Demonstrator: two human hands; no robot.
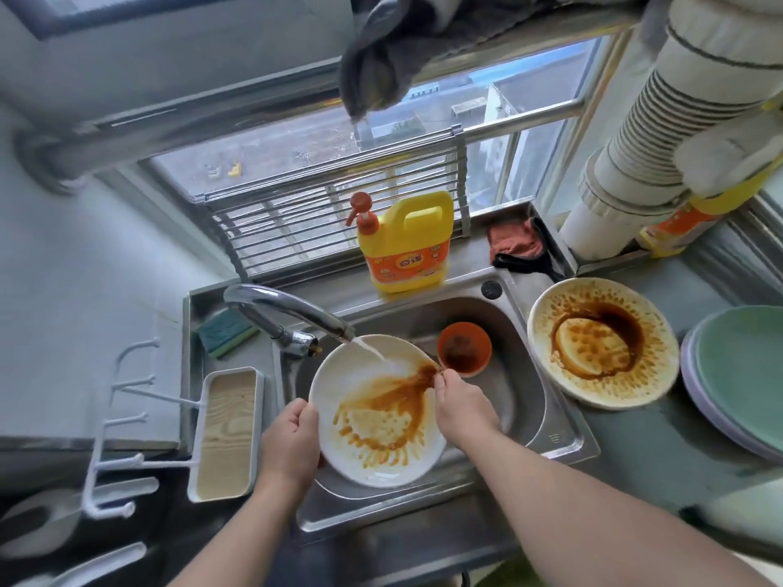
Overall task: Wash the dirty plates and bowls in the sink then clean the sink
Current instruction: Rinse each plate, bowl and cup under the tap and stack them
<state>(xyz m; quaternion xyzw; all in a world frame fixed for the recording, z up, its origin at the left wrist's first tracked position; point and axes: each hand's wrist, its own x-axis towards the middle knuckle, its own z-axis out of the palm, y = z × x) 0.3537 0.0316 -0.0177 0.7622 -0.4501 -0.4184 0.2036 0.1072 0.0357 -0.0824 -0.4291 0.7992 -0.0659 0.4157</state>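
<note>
The left hand (292,442) is gripping the plate (377,413) by its left rim over the sink (525,374), under the tap (288,309). The right hand (462,406), fingers curled, is rubbing sauce at the far-right edge.

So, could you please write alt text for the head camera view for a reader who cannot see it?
A person's left hand grips a sauce-smeared white plate under the running faucet while the right hand rubs its rim. A small orange bowl sits in the steel sink; another dirty plate waits on the counter to the right.
</note>
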